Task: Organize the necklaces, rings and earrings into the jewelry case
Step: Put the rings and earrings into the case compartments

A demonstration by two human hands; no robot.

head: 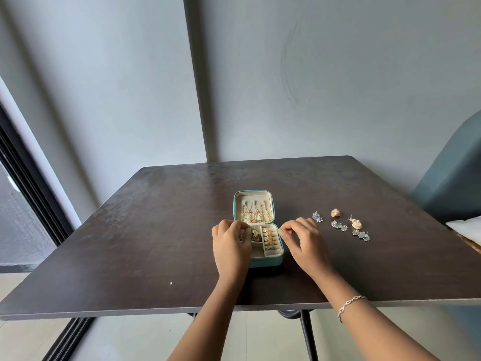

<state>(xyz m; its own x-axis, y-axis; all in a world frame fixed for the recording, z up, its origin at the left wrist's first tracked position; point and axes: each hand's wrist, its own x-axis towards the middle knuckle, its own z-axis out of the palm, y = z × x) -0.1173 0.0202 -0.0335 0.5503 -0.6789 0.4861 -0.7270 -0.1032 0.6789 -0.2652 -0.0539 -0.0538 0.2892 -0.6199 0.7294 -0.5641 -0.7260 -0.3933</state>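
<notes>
A small teal jewelry case (pixel 268 261) lies open at the table's middle. Gold necklaces (pixel 253 212) hang in its raised lid, and gold rings (pixel 269 237) fill the slots on its right side. A green and gold piece (pixel 255 235) lies in a middle compartment. My left hand (pixel 230 246) hovers over the case's left side with its fingers curled, hiding that part; whether it holds anything is hidden. My right hand (pixel 303 242) is just right of the case, thumb and forefinger pinched on something tiny. Silver earrings (pixel 339 226) and gold dome earrings (pixel 356 224) lie on the table to the right.
The dark table (pixel 156 230) stands against a grey wall. Its front edge is close to me, with floor and table legs below. A teal chair (pixel 453 183) stands at the right, with something white (pixel 466 226) at the table's right edge. A bracelet (pixel 350 304) is on my right wrist.
</notes>
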